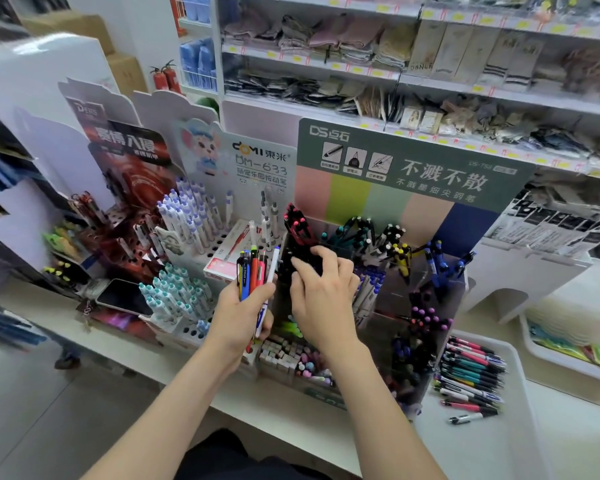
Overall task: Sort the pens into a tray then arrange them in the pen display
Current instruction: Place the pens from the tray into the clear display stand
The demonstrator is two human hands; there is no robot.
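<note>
Mixed bundle of pens [253,271] is gripped upright in left hand [238,317], beside pen display [423,289]. Right hand [321,292] is curled into its black-pen compartment; grip cannot be told. Further pens [471,372] are laid in tray [518,386] at right

Smoked clear acrylic pen display box [426,289]: glossy, see-thru walls w/ reflections. Bunch of coloured plastic pens [253,271]: smooth, shiny barrels. White plastic tray [471,452]: smooth, satin finish. Green printed cardboard header [413,161]: matt, flat. White punched-hole pen stand [222,237]: matt; card or plastic, can't tell. Black slab phone [125,298]: glossy glass face. Folded cloth goods [326,36]: soft, matt. Pale counter top [291,420]: smooth, low sheen.
</note>
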